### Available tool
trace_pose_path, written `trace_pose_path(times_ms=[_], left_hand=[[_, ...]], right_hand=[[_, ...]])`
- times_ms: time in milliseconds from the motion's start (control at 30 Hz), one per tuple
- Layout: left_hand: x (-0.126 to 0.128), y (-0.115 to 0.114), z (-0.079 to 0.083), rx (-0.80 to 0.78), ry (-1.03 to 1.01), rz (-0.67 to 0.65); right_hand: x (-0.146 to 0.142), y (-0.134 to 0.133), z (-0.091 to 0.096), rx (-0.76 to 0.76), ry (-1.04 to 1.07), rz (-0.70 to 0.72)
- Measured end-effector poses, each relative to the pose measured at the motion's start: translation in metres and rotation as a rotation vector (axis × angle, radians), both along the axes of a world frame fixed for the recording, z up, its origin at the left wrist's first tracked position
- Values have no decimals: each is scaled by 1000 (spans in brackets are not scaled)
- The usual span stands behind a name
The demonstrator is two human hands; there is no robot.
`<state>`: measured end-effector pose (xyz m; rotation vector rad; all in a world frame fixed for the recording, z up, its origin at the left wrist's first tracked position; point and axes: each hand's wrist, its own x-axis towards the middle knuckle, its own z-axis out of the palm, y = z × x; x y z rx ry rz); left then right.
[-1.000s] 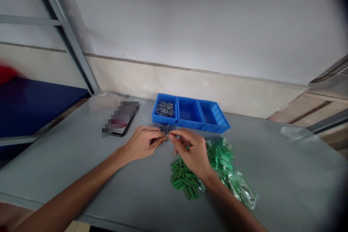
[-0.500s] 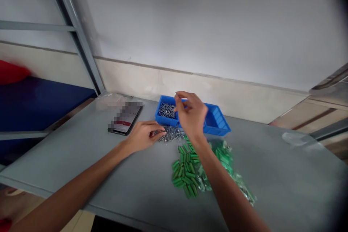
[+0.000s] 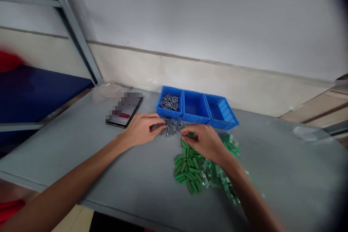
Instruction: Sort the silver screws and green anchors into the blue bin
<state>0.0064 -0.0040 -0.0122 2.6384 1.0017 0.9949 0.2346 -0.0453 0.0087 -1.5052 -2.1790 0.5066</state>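
Screws [image 3: 169, 102] in tray's [image 3: 196, 116] left compartment

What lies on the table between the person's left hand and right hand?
In the head view, a loose pile of small metal screws lies between the left hand and the right hand.

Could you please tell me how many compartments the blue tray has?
3, in a row: the left compartment holds small metal fasteners; the middle compartment and right compartment stand beside it.

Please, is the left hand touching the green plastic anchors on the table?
No, the left hand is at the loose screws, while the green plastic anchors lie by the right hand.
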Motion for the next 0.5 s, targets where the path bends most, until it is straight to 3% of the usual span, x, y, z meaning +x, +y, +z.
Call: trace_pose_path(times_ms=[200,500], left_hand=[[0,1,-2,-8,5,2],[0,1,-1,-1,2,9]], right_hand=[[3,-3,-3,-20,-73,64],[-8,-9,-9,23,-239,-9]])
